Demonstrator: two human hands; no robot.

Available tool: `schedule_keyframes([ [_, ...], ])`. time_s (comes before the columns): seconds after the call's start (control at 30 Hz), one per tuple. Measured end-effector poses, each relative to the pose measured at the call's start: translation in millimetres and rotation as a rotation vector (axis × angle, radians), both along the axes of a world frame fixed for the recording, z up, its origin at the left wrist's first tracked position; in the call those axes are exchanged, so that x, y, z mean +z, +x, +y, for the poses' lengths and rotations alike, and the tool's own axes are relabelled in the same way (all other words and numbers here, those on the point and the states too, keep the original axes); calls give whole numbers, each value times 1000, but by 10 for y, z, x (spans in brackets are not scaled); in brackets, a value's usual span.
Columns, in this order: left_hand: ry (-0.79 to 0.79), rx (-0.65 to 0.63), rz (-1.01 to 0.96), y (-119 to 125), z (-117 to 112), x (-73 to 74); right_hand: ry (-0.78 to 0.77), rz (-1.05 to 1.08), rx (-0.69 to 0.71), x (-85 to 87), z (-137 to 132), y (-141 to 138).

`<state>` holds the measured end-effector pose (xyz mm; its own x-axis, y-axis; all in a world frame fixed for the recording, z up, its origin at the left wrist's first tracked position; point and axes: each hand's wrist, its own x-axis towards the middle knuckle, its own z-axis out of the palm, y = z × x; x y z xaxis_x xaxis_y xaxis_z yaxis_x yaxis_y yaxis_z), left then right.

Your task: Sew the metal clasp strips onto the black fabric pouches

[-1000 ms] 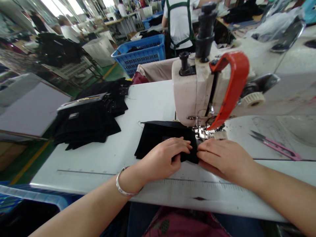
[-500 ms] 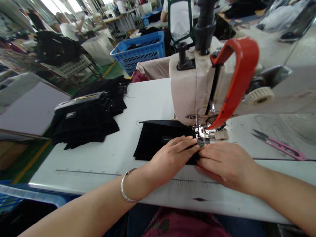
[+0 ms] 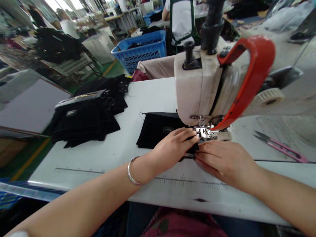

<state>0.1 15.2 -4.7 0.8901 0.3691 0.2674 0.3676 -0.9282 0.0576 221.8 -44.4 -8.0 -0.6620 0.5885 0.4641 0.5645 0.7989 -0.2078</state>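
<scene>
A black fabric piece (image 3: 158, 130) with a small label lies under the presser foot (image 3: 206, 132) of a cream sewing machine (image 3: 197, 89) with an orange guard. My left hand (image 3: 172, 148), a bangle on its wrist, presses flat on the fabric with fingers stretched toward the foot. My right hand (image 3: 223, 159) lies flat beside it, fingertips on the fabric's near edge just in front of the foot. The fabric's right part is hidden under both hands.
A stack of black fabric pieces (image 3: 86, 115) lies on the white table (image 3: 111, 154) at the left. Pink thread snips (image 3: 281, 148) rest at the right. A blue basket (image 3: 143, 51) and a person in a green apron (image 3: 181, 23) are behind.
The black fabric has fed away from me under the presser foot. Both hands have followed it forward; the left fingers went from curled to stretched out.
</scene>
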Motion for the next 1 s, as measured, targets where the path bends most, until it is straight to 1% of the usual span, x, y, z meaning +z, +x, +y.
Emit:
schedule_keyframes([
  [0.07, -20, 40, -61, 8, -28, 23, -14, -1, -13, 8, 3, 4],
  [0.17, -57, 88, -204, 10, -105, 45, -72, -4, -2, 34, 21, 34],
  [0.27, -82, 59, -264, -2, -146, 54, -75, -13, -9, 64, 49, 88],
  [0.47, -93, -49, -269, -39, -98, 58, -60, -3, 8, 78, 76, 143],
  [0.63, -101, -67, -275, -33, -86, 57, -64, 11, 28, 60, 81, 127],
  [0.77, -89, -86, -260, -22, -89, 48, -81, 2, 37, 91, 86, 149],
  [0.93, -75, -108, -240, -25, -86, 34, -172, -6, -42, 137, 92, 249],
  [1.0, -77, -119, -217, -29, -84, 30, -182, 10, -59, 136, 95, 272],
])
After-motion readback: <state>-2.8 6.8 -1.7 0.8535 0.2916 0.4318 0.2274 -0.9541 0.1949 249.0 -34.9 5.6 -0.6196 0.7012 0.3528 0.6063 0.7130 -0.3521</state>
